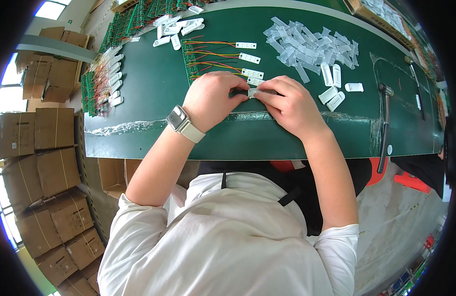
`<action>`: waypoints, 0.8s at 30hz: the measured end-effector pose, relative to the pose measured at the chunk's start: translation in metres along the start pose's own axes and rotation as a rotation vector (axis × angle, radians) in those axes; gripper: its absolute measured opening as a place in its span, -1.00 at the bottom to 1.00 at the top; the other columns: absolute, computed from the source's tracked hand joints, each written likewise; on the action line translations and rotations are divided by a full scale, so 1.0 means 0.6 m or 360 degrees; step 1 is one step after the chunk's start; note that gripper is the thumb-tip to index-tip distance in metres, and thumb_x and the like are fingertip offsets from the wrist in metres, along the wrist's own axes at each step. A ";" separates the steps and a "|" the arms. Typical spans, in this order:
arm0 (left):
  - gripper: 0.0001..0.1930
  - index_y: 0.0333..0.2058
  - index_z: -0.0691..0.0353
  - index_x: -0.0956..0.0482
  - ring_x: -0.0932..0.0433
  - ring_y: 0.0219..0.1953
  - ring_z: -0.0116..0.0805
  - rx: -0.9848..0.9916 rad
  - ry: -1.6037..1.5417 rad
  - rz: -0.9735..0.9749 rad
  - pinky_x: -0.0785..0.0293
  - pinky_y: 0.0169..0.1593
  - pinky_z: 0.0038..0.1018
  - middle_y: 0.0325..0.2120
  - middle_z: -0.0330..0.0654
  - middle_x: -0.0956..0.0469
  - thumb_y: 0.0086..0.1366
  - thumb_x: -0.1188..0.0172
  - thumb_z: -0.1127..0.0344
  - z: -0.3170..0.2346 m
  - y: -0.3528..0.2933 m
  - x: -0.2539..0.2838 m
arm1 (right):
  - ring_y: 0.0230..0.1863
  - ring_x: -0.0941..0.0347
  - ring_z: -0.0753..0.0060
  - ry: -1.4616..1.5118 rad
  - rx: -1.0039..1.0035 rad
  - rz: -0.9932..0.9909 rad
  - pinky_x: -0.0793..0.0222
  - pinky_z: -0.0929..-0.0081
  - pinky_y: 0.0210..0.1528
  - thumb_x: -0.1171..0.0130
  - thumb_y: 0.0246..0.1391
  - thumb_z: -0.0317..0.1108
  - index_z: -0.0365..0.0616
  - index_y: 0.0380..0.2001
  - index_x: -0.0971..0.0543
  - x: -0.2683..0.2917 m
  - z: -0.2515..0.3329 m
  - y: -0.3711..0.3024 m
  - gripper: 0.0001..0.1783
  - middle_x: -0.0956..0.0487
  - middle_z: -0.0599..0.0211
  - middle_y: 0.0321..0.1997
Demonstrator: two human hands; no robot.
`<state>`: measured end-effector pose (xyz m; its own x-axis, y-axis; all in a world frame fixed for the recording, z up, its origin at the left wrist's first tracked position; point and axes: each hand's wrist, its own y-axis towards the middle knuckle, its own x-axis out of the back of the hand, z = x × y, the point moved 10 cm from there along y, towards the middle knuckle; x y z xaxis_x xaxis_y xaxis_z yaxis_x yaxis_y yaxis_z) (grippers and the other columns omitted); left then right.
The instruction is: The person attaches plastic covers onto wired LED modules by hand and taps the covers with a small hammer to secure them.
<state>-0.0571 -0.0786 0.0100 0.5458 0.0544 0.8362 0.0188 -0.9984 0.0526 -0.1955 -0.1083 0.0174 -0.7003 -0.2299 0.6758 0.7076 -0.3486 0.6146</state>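
My left hand (213,97), with a watch (177,118) on its wrist, and my right hand (293,105) meet over the table. Their fingertips pinch a small whitish piece (252,92) from either side; fingers cover much of it, so its exact kind is unclear. Just beyond lie several small white boards with dark dots (250,58), joined by thin red and yellow wires (215,53) to a green circuit board panel (190,61). Part of that panel is hidden behind my left hand.
Clear plastic strips (307,47) are heaped at the far right, near several white oval casings (328,94). More casings (175,42) and finished-looking boards (114,79) lie left. A black-handled hammer-like tool (384,123) rests right. Cardboard boxes (55,128) are stacked beside the table (154,140).
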 end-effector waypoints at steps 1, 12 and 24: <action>-0.73 -0.13 0.16 -0.79 -0.72 -0.23 -0.21 0.0001 0.0003 0.0001 -0.66 -0.14 -0.37 -0.21 -0.15 -0.76 0.15 -0.48 0.37 0.002 0.000 -0.003 | -0.11 -0.62 0.24 0.0004 -0.0007 0.0007 -0.59 0.28 -0.04 -0.43 -0.16 -0.55 -0.12 -0.31 -0.76 -0.001 -0.001 -0.001 -0.76 -0.68 0.38 -0.21; -0.61 -0.03 0.15 -0.78 -0.63 0.00 -0.12 -0.0464 -0.0010 -0.0152 -0.56 0.15 -0.27 -0.10 -0.18 -0.75 0.12 -0.52 0.32 -0.012 -0.005 -0.001 | -0.09 -0.59 0.24 0.0120 -0.0092 0.0054 -0.60 0.31 -0.03 -0.42 -0.12 -0.58 -0.12 -0.28 -0.78 -0.008 -0.014 -0.003 -0.74 -0.68 0.37 -0.17; -0.67 -0.11 0.15 -0.81 -0.51 0.13 -0.16 -0.0338 0.0169 -0.0295 -0.47 0.27 -0.26 -0.05 -0.27 -0.68 0.11 -0.53 0.29 -0.016 -0.020 -0.001 | -0.10 -0.57 0.23 0.0121 -0.0092 0.0070 -0.61 0.31 -0.06 -0.41 -0.10 -0.60 -0.13 -0.26 -0.78 -0.010 -0.012 -0.001 -0.73 -0.67 0.36 -0.16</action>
<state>-0.0657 -0.0663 0.0139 0.4587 0.2476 0.8534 -0.0719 -0.9469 0.3134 -0.1923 -0.1133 0.0100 -0.6752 -0.3135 0.6677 0.7328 -0.3878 0.5590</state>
